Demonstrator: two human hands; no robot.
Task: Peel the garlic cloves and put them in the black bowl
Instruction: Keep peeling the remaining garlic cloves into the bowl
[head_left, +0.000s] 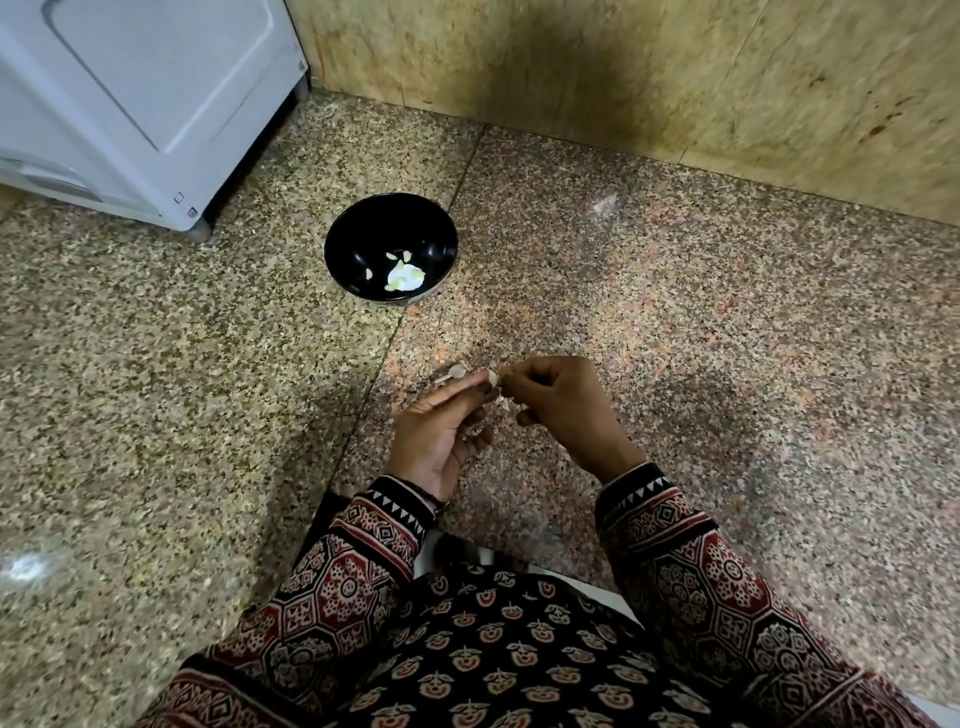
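A black bowl (390, 247) stands on the speckled stone floor, ahead and a little left of my hands; several peeled pale garlic cloves (403, 275) lie in its bottom. My left hand (439, 431) and my right hand (561, 410) meet over the floor, both pinching one small garlic clove (492, 377) between fingertips. Bits of papery skin (503, 404) hang under the fingers. Another pale garlic piece (451, 373) lies on the floor just beyond my left fingertips.
A white appliance (140, 104) on short feet stands at the back left, close to the bowl. A yellowish stone wall (675, 78) runs along the back. My lap in patterned cloth (493, 654) fills the lower middle.
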